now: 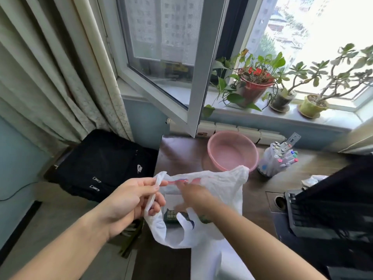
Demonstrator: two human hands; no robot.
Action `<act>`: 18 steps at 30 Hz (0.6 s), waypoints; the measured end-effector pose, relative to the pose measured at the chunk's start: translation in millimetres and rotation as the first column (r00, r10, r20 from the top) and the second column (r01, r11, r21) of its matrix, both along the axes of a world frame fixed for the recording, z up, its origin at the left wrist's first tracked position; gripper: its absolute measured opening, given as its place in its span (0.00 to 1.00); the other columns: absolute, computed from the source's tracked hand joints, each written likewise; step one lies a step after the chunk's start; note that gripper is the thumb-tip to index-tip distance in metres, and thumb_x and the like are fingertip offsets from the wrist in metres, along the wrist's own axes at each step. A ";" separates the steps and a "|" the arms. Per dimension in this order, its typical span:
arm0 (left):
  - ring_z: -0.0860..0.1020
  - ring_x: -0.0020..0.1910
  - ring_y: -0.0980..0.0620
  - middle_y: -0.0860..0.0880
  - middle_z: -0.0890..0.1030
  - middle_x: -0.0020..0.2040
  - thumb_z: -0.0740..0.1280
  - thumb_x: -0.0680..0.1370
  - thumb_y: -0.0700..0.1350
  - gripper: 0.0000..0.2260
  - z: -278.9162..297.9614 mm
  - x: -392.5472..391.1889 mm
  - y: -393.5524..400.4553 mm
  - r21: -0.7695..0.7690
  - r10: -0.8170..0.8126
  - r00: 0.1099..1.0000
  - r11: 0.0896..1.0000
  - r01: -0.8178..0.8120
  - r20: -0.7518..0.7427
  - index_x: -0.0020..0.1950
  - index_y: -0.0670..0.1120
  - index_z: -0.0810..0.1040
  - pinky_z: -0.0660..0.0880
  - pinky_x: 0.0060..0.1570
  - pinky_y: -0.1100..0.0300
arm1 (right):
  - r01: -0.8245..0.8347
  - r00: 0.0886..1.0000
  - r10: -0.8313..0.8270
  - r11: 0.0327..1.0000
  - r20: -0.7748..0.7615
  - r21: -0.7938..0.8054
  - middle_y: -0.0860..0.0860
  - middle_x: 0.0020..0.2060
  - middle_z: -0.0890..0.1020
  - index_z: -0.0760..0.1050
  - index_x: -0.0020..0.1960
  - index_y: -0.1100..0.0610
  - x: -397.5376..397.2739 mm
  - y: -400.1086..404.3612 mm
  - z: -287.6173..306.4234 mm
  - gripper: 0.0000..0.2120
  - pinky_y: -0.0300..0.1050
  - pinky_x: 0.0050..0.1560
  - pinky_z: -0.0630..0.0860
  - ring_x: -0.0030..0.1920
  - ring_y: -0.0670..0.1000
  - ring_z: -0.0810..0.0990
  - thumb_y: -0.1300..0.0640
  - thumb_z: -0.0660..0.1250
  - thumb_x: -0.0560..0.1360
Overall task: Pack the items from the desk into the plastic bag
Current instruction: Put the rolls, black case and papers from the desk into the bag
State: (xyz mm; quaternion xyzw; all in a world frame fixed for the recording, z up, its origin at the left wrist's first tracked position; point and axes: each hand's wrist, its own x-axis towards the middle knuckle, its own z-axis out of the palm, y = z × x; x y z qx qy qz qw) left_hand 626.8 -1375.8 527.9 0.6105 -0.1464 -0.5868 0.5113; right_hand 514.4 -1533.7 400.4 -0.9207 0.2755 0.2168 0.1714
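A thin, crinkled white plastic bag stands open at the near edge of the dark wood-grain table, its film translucent enough that shapes inside show through. The left hand pinches one twisted, rope-like handle of the bag between thumb and fingers, holding that side up and off the table's left edge. The right hand is pushed down inside the bag's mouth, blurred behind the film; whether its fingers are curled on anything cannot be told. Inside the bag, just below that hand, lies a flat dark green packet with pale printed characters, and a reddish streak shows through the bag's upper rim. Behind the bag, nearly touching its far edge, sits a round, smooth pink plastic basin. To the right of the basin stands a clear cylindrical holder of marker pens with coloured caps, tilted outward. Farther right of the bag, a black keyboard lies partly under a dark cloth, with a round cable hole in the table beside it. Left of the table, a soft black backpack with metal zip pulls rests low beside the pale, pleated curtains.
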 end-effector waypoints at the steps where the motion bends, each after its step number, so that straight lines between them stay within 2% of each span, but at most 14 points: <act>1: 0.76 0.30 0.50 0.41 0.80 0.36 0.60 0.81 0.38 0.11 2.2 -2.3 -0.8 0.004 -0.001 1.000 1.000 0.001 0.023 0.57 0.42 0.81 0.74 0.36 0.57 | -0.008 0.997 0.006 1.000 0.079 0.030 0.56 0.61 0.78 0.62 0.73 0.55 -4.5 0.5 17.0 0.32 0.52 0.54 0.74 0.60 0.60 0.77 0.48 0.70 0.74; 3: 0.77 0.34 0.50 0.43 0.81 0.36 0.60 0.80 0.38 0.11 6.1 -7.2 -1.4 0.018 -0.015 0.997 1.000 0.014 0.079 0.56 0.43 0.82 0.74 0.42 0.55 | -0.035 0.983 0.029 0.999 0.179 0.029 0.55 0.60 0.80 0.69 0.70 0.54 -16.5 5.1 50.6 0.25 0.52 0.56 0.76 0.60 0.58 0.77 0.50 0.67 0.76; 5: 0.76 0.36 0.50 0.45 0.80 0.34 0.61 0.80 0.38 0.11 7.9 -10.4 -0.8 0.034 -0.031 0.992 0.999 0.027 0.125 0.56 0.42 0.82 0.72 0.43 0.54 | -0.051 0.962 0.049 0.999 0.268 0.002 0.54 0.58 0.81 0.75 0.64 0.53 -32.2 11.8 82.2 0.16 0.52 0.56 0.77 0.57 0.57 0.79 0.52 0.66 0.77; 6: 0.75 0.36 0.50 0.47 0.80 0.34 0.61 0.80 0.38 0.11 7.9 -11.1 0.0 0.042 -0.037 0.989 0.999 0.032 0.146 0.56 0.40 0.82 0.71 0.43 0.55 | -0.055 0.931 0.058 0.998 0.359 -0.019 0.52 0.53 0.83 0.78 0.58 0.52 -41.5 16.1 97.9 0.12 0.51 0.53 0.78 0.53 0.55 0.81 0.52 0.65 0.77; 8: 0.74 0.38 0.50 0.52 0.81 0.32 0.61 0.79 0.38 0.12 7.8 -11.5 2.7 0.064 -0.058 0.982 0.997 0.047 0.182 0.57 0.34 0.80 0.70 0.42 0.55 | -0.026 0.813 0.035 0.999 0.581 -0.022 0.47 0.40 0.84 0.80 0.45 0.52 -64.8 24.3 129.1 0.05 0.47 0.43 0.78 0.41 0.49 0.81 0.54 0.66 0.75; 10: 0.74 0.40 0.49 0.53 0.82 0.33 0.62 0.78 0.37 0.12 8.7 -11.8 5.2 0.071 -0.072 0.977 0.996 0.059 0.201 0.57 0.32 0.79 0.70 0.43 0.55 | 0.089 0.680 -0.071 0.996 0.730 0.014 0.45 0.31 0.80 0.78 0.37 0.53 -95.7 26.2 148.8 0.05 0.41 0.36 0.75 0.33 0.46 0.77 0.55 0.69 0.72; 13: 0.72 0.40 0.48 0.48 0.79 0.33 0.62 0.78 0.37 0.11 8.3 -13.7 8.7 0.082 -0.074 0.976 0.995 0.058 0.205 0.55 0.39 0.82 0.68 0.43 0.55 | 0.379 0.504 -0.243 0.924 0.829 0.041 0.46 0.25 0.73 0.71 0.31 0.54 -149.0 19.7 141.8 0.11 0.47 0.31 0.70 0.27 0.47 0.70 0.59 0.72 0.68; 14: 0.72 0.39 0.48 0.47 0.79 0.33 0.62 0.78 0.37 0.11 7.5 -14.8 9.6 0.085 -0.069 0.976 0.995 0.052 0.206 0.55 0.41 0.82 0.68 0.42 0.55 | 0.482 0.485 -0.287 0.876 0.826 0.022 0.47 0.24 0.70 0.68 0.31 0.55 -166.1 16.8 130.1 0.14 0.48 0.30 0.69 0.27 0.49 0.68 0.61 0.73 0.67; 15: 0.72 0.38 0.49 0.47 0.79 0.33 0.61 0.78 0.37 0.11 6.8 -16.2 10.1 0.086 -0.063 0.977 0.995 0.046 0.204 0.54 0.42 0.82 0.67 0.42 0.55 | 0.576 0.507 -0.313 0.816 0.803 -0.046 0.47 0.23 0.68 0.66 0.30 0.56 -181.5 16.1 116.2 0.15 0.48 0.29 0.67 0.26 0.50 0.67 0.62 0.73 0.66; 16: 0.72 0.38 0.49 0.47 0.80 0.33 0.61 0.78 0.37 0.11 6.2 -17.6 10.5 0.088 -0.059 0.977 0.995 0.042 0.203 0.54 0.42 0.83 0.66 0.41 0.55 | 0.630 0.567 -0.325 0.763 0.757 -0.144 0.47 0.23 0.67 0.65 0.30 0.56 -195.8 18.8 100.0 0.17 0.47 0.28 0.65 0.26 0.51 0.66 0.62 0.74 0.65; 18: 0.73 0.38 0.50 0.47 0.81 0.33 0.61 0.78 0.37 0.11 5.9 -20.5 11.5 0.090 -0.049 0.979 0.995 0.032 0.196 0.54 0.42 0.82 0.67 0.43 0.55 | 0.618 0.687 -0.336 0.737 0.644 -0.274 0.47 0.26 0.68 0.65 0.32 0.55 -219.0 28.9 65.9 0.14 0.43 0.27 0.61 0.27 0.52 0.67 0.58 0.72 0.64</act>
